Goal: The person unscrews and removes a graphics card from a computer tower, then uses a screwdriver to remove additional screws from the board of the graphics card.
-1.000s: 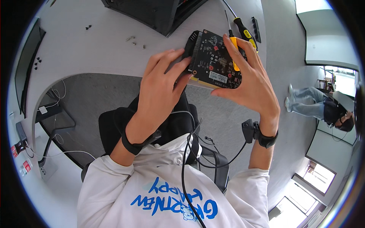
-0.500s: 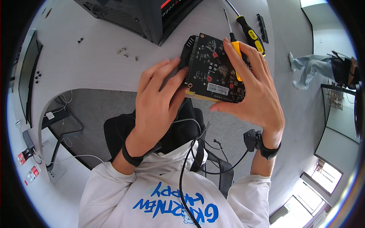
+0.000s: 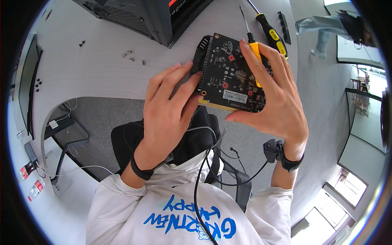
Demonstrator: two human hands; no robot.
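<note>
A black graphics card (image 3: 234, 75), circuit side up with a white label, is tilted between my hands above the desk's front edge. My left hand (image 3: 169, 98) is closed around its left side, by the black bracket end. My right hand (image 3: 279, 87) grips the opposite side, thumb at the near edge and fingers over the far one. A yellow-handled screwdriver (image 3: 255, 51) passes under my right index finger, across the board, its thin shaft pointing away; my hand partly hides its handle. Black bands circle both wrists.
A black computer case (image 3: 151, 24) stands at the far side of the desk (image 3: 98, 73). Loose screws (image 3: 130, 57) lie left of the card. Beyond my right hand are a black-and-yellow screwdriver (image 3: 271, 34) and a black strip (image 3: 284, 27). Cables (image 3: 204, 163) hang before me; a person (image 3: 326, 28) walks at right.
My hands keep the same hold on the graphics card, with only a slight shift. The view has moved a little, and the person at right has walked farther away.
</note>
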